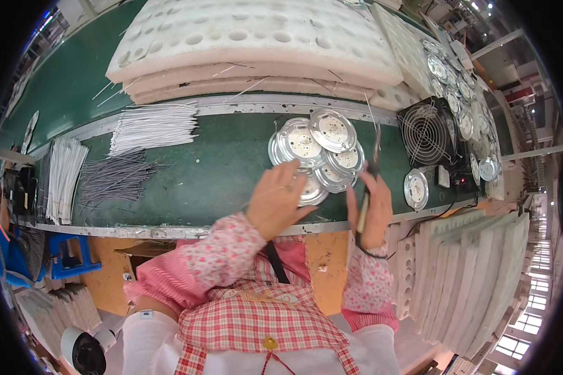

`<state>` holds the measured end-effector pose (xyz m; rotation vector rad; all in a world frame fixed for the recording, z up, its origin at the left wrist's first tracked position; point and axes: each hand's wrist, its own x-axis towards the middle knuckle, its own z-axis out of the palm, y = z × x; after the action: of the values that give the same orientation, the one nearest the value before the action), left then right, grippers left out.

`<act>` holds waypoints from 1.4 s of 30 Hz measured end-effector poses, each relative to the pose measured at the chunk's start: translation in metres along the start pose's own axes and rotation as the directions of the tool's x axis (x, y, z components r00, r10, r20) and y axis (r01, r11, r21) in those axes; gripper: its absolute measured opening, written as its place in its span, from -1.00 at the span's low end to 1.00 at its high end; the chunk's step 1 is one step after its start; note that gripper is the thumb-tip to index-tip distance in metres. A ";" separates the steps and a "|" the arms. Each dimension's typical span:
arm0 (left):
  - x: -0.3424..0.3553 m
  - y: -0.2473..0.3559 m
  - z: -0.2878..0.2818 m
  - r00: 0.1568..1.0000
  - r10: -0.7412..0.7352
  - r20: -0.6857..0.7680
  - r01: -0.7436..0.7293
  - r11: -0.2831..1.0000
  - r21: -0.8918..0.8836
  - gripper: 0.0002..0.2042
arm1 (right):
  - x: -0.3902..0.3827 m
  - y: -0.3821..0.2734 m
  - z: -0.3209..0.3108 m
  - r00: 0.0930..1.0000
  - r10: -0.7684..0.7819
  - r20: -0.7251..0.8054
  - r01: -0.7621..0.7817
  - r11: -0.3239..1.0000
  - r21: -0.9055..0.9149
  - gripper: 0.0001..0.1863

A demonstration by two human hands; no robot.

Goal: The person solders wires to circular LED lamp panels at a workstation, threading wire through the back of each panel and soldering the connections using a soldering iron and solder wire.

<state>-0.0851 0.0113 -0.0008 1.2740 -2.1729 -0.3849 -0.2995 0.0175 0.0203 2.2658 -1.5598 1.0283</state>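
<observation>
The left hand [276, 201] presses flat, fingers spread, steadying a round metal disc [311, 189] beside the fan [426, 132]; the right hand [372, 209] is clamped on a slim tool [368, 200].

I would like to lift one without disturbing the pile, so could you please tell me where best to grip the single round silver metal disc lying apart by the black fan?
Probably pinch the single round silver metal disc by its rim from the near, table-edge side: it lies flat, and the black fan crowds its far side.
</observation>
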 end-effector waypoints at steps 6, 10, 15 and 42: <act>0.012 0.018 0.012 0.991 0.135 -0.014 -0.135 0.969 -0.207 -0.64 | 0.065 -0.012 0.051 0.958 0.288 0.010 -0.284 0.940 0.191 -0.38; -0.016 -0.020 -0.038 0.992 0.046 -0.117 -0.068 0.979 -0.191 -0.94 | 0.050 -0.005 0.058 0.927 0.359 0.106 -0.367 0.928 0.058 -0.32; -0.049 -0.097 -0.133 0.976 -0.124 -0.178 0.176 0.931 0.320 -0.84 | 0.015 0.019 0.039 0.990 0.094 0.106 -0.099 0.994 0.046 -0.54; -0.054 -0.117 -0.131 0.944 -0.304 -0.127 0.260 0.925 -0.278 -0.81 | 0.034 -0.097 0.066 0.839 -0.108 0.533 -0.422 0.489 0.763 0.16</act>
<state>0.0967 0.0055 0.0238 1.4173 -1.7357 -0.6310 -0.1792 -0.0015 0.0145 3.3801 -1.6902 1.6491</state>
